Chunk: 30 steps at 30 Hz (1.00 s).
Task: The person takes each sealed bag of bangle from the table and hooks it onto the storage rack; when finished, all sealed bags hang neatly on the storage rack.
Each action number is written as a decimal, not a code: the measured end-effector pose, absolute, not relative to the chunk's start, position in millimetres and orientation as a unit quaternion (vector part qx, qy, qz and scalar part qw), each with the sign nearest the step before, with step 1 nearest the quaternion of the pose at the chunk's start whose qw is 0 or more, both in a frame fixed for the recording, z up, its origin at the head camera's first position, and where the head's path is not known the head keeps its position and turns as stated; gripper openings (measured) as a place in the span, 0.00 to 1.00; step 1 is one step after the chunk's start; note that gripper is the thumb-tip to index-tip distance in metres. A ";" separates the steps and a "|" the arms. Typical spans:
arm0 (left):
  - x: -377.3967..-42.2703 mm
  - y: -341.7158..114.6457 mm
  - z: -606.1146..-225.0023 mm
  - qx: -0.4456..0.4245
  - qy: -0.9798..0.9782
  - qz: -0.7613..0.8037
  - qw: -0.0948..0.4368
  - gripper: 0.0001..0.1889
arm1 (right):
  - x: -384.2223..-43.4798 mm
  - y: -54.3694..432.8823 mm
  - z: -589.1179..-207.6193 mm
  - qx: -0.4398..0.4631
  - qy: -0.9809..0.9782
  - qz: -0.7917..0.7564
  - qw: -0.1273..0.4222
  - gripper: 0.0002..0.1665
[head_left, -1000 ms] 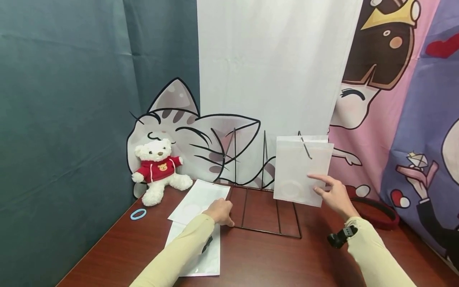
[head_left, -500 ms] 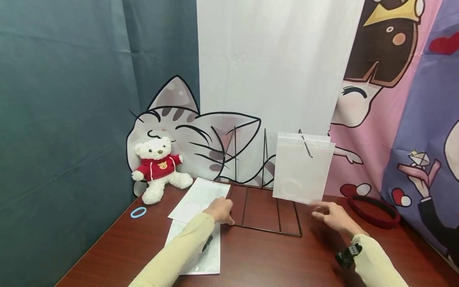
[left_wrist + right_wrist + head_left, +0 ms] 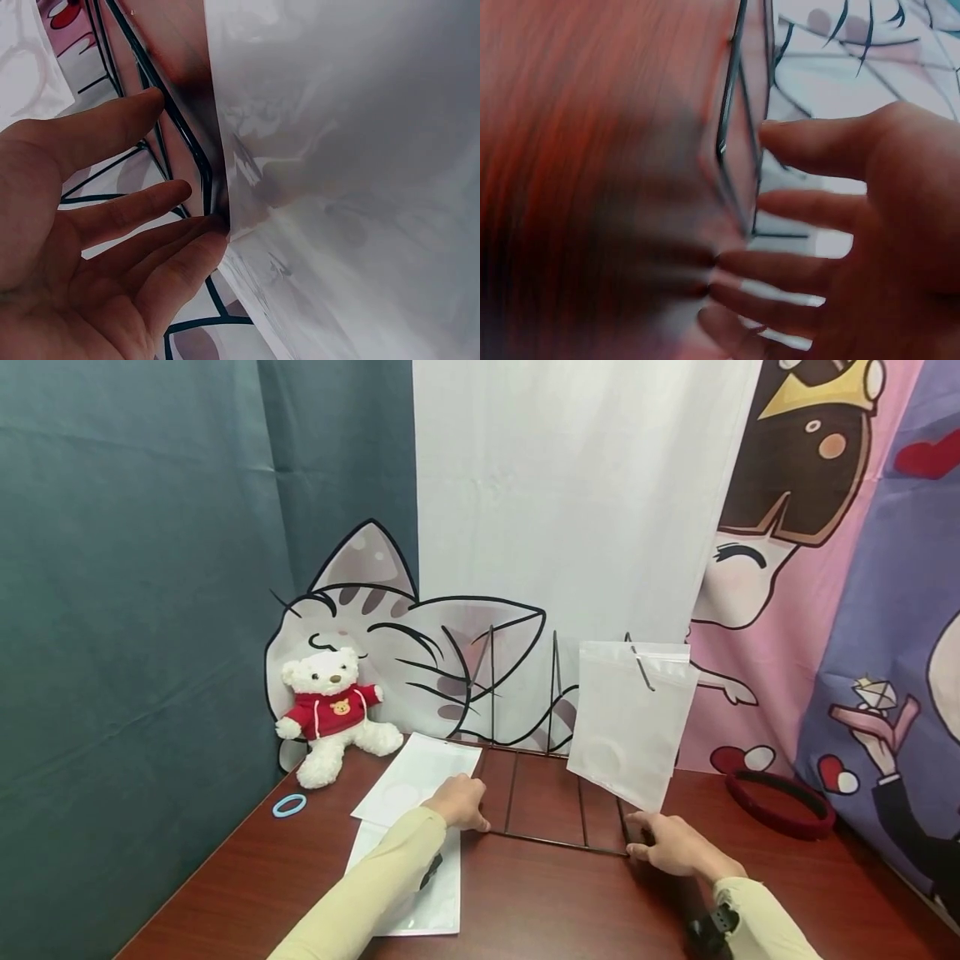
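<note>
Two bare hands are observed at the near corners of a black wire rack [image 3: 536,840], which lies between them on the table [image 3: 540,902]. Left hand [image 3: 459,802]: at the left near corner, fingers loosely bent, thumb held apart from them; whether it bears on the wire cannot be told. Right hand [image 3: 671,843]: at the right near corner, fingers and thumb spread, the rail close to the thumb tip; contact likewise cannot be confirmed. Just above the right hand, a hanging white packet [image 3: 630,718] is suspended from the rack's prong, its lowest corner near the fingers. Two further upright prongs stand beyond the gap between the hands. Beneath the left hand and its forearm lie two flat white packets [image 3: 420,768], partly covered by the sleeve. Well to the left of that hand: a blue ring [image 3: 285,816], and beyond it a white plush bear [image 3: 333,714] in a red top. To the right of the right hand, farther back: a dark red headband [image 3: 780,822].
</note>
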<state>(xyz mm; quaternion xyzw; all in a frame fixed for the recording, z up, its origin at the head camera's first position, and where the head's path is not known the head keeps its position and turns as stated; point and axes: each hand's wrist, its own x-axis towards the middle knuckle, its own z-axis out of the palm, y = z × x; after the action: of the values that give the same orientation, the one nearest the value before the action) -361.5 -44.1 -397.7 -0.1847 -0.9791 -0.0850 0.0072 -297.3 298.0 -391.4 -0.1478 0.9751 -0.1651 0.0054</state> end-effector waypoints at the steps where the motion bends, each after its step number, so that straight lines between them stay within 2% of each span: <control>1: -361.8 -43.8 -398.0 -0.186 -0.979 -0.086 0.007 0.19 | -293.9 295.8 -389.0 -0.143 0.977 -0.160 0.011 0.31; 7: -362.9 -43.6 -396.4 -0.188 -0.978 -0.087 0.012 0.19 | -278.9 283.1 -378.0 -0.140 0.981 -0.137 0.015 0.31; 14: -362.9 -48.9 -398.0 -0.202 -0.975 -0.094 0.017 0.19 | -286.7 271.1 -384.3 -0.142 0.980 -0.142 0.006 0.36; 21: -368.6 -71.5 -395.1 -0.243 -0.956 -0.150 0.067 0.17 | -298.9 272.2 -396.0 -0.134 0.977 -0.161 0.037 0.40; 26: -383.3 -105.9 -390.8 -0.198 -0.957 -0.179 0.110 0.16 | -300.9 273.0 -398.7 -0.132 0.976 -0.166 0.050 0.41; 30: -392.7 -137.5 -394.2 -0.126 -0.972 -0.181 0.086 0.18 | -302.0 271.3 -400.4 -0.129 0.977 -0.162 0.048 0.40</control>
<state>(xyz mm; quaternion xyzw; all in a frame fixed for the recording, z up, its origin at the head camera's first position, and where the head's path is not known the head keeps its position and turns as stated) -392.7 -137.5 -394.2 -0.1259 -0.9716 -0.1808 0.0863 -302.0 271.3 -400.4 -0.1294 0.9772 -0.1617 0.0478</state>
